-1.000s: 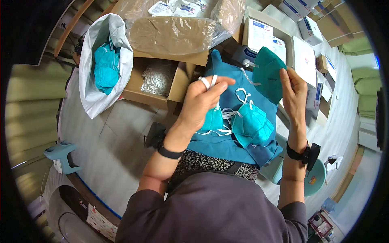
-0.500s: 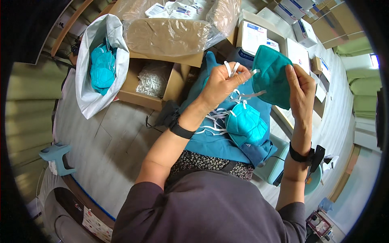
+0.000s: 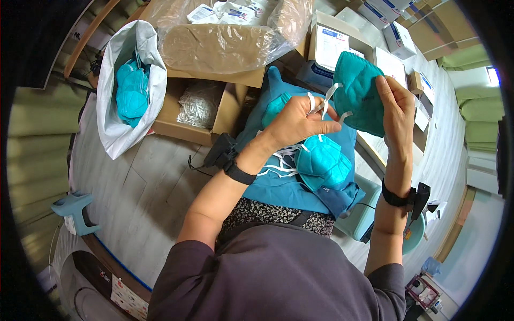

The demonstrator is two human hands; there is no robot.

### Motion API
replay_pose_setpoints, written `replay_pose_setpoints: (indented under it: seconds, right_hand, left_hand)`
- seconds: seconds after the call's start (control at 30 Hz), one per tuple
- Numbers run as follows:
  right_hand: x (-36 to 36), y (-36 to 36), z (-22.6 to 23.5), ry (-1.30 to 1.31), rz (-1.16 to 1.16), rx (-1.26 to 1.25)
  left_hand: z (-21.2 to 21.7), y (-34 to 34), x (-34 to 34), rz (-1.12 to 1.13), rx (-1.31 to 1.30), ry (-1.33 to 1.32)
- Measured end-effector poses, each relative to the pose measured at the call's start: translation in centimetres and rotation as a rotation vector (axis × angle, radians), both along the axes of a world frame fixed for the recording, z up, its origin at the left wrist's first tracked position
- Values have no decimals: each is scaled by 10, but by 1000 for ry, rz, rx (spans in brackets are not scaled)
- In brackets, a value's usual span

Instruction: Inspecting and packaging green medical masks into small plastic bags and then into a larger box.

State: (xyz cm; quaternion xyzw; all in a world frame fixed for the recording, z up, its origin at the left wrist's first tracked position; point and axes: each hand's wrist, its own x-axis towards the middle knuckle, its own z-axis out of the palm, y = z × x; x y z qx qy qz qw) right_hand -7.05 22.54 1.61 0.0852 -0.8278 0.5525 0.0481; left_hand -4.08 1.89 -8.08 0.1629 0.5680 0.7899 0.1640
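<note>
A folded teal face mask [image 3: 357,95] is held up over my lap, its outer edge pinched between the thumb and fingers of my right hand [image 3: 397,109]. My left hand [image 3: 300,120] is closed around the white ear loops [image 3: 333,92] at the mask's inner edge, some strap looped over its fingers. Below, another teal mask [image 3: 324,163] with white straps lies on the blue cloth [image 3: 267,187] covering my lap. Part of one more teal mask [image 3: 274,108] shows behind my left hand. Loose white straps [image 3: 281,167] spread beside the lower mask.
A white sack [image 3: 155,101] with teal masks stands at left. Beside it is a cardboard box [image 3: 179,128] of white straps [image 3: 199,107]; behind, a plastic-lined carton [image 3: 214,48] holds white packets. Boxes [image 3: 399,40] stand far right. A blue-grey stool [image 3: 79,211] sits left.
My left hand has moved slightly down and toward the mask, with the straps now curving around its fingers. The held mask has shifted slightly upward in view.
</note>
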Motion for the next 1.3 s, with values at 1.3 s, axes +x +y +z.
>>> replay_pose_setpoints:
  seconds: [1.3]
  right_hand:
    - [58, -23, -38, -480, 350, -373]
  left_hand:
    - [24, -21, 29, -244, 119, -581]
